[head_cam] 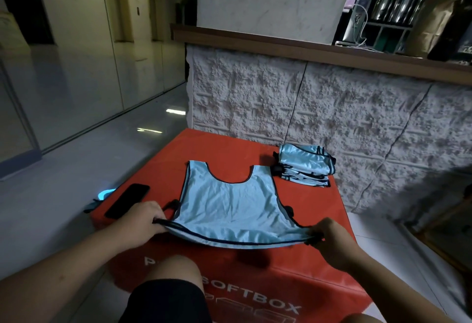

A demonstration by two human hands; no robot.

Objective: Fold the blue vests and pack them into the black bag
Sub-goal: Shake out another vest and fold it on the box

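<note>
A light blue vest (229,202) with dark trim lies spread flat on the red soft box (293,279), neck opening away from me. My left hand (143,220) pinches its near left hem corner. My right hand (329,236) pinches the near right corner. The hem between them is lifted a little off the box. A stack of folded blue vests (305,165) sits at the box's far right corner. No black bag can be told in view.
A black phone (127,204) lies on the box's left edge. A stone-textured counter wall (332,108) stands right behind the box. My knee (173,287) is against the box's near side. Shiny tiled floor (76,169) stretches to the left.
</note>
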